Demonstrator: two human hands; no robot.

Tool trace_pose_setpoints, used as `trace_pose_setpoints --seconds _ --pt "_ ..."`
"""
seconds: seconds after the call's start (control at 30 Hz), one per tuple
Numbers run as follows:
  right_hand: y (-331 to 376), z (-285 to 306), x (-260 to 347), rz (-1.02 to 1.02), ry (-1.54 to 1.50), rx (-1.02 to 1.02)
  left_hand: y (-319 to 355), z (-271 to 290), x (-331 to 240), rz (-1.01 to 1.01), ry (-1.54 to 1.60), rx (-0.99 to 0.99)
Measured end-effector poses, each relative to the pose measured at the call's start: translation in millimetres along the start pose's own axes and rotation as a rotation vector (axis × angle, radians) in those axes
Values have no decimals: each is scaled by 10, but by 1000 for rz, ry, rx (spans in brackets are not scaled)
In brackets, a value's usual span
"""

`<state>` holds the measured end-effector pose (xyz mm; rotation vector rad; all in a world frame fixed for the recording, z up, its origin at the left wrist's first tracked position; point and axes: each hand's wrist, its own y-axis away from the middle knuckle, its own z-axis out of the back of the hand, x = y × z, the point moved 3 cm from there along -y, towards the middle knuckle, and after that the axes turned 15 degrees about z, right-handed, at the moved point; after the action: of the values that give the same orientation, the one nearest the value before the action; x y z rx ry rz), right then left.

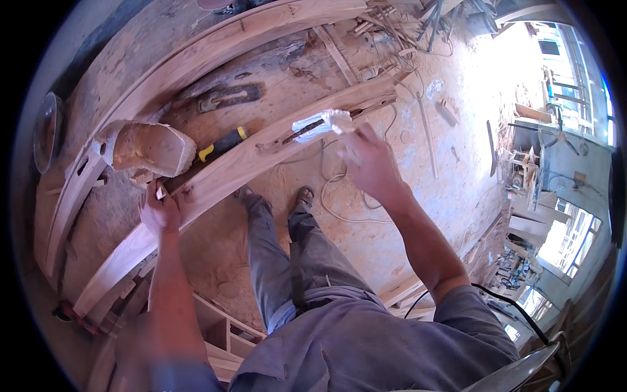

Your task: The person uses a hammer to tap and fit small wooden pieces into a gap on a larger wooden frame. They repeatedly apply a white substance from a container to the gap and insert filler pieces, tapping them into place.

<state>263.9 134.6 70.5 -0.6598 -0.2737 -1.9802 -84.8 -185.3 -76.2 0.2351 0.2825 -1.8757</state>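
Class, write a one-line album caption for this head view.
Right hand brushes a white-loaded brush along a mortised wooden rail; left hand steadies it.

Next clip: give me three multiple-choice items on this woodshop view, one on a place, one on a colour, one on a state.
1. Where is the left hand?
A. on the plank's near edge
B. on the floor
C. in a pocket

2. The tool handle behind the plank is:
A. red
B. yellow and black
C. green

3. The brush in the right hand is:
A. lying loose
B. held over the plank
C. hung up

Answers: 1 A, fingers rest on the wood; 2 B, both colours show; 3 B, the grip lifts its white bristles above the slot.
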Motion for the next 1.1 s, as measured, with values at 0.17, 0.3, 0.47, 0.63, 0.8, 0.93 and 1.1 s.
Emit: trace_pose_setpoints --seconds 0.17,0.3,0.47,0.63,0.8,0.93,1.1 --pt "10 56 262 27 -152 -95 24 -138 113 112 70 92" --pt "-357 -184 761 131 -390 -182 68 -57 94 76 62 87" --pt "-1078 -856 1292 227 -572 -131 40 119 -110 -69 62 -13" --pt "-1700 -1724 1633 264 -469 -32 17 225 -222 -81 115 -3" --pt "-1947 -2144 1607 146 -430 199 26 283 -263 -67 121 41" --pt "-1981 -2134 1337 -350 -921 244 -4 309 -298 -64 78 11" --pt "-1881 -2217 1169 -596 -1288 99 -4 338 -310 -58 93 53"
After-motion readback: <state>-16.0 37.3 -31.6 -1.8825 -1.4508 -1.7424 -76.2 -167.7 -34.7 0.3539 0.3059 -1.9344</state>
